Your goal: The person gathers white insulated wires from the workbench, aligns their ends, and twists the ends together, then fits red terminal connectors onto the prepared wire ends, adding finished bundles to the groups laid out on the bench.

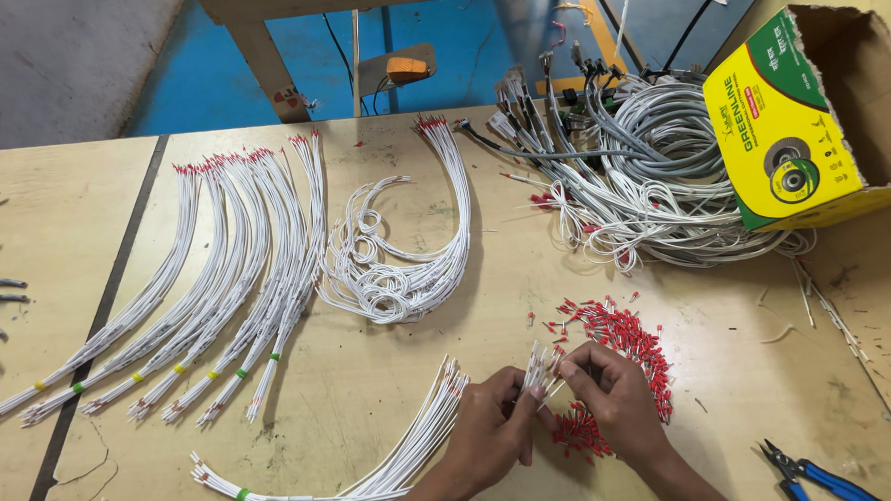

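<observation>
White insulated wires, a banded bundle [375, 474], are lying on the near part of the plywood tabletop [391, 383], their free ends fanning up into the hands. The left hand [488, 429] is closing around those ends [539, 367], fingers curled tight. The right hand [612, 393] is pinching at the same tips, apparently on a small red ferrule, though the piece itself is too small to confirm. The wires are judged light, springy and thin; holding close behind the stripped tip is giving best control. Loose red ferrules [620, 338] are lying just right of and beneath the hands, apt to roll and scatter. Farther left, finished banded bundles [216, 281] are lying fanned; grey cable coils [652, 161], a yellow-green carton [810, 114] and blue-handled pliers [811, 473] are lying right.
</observation>
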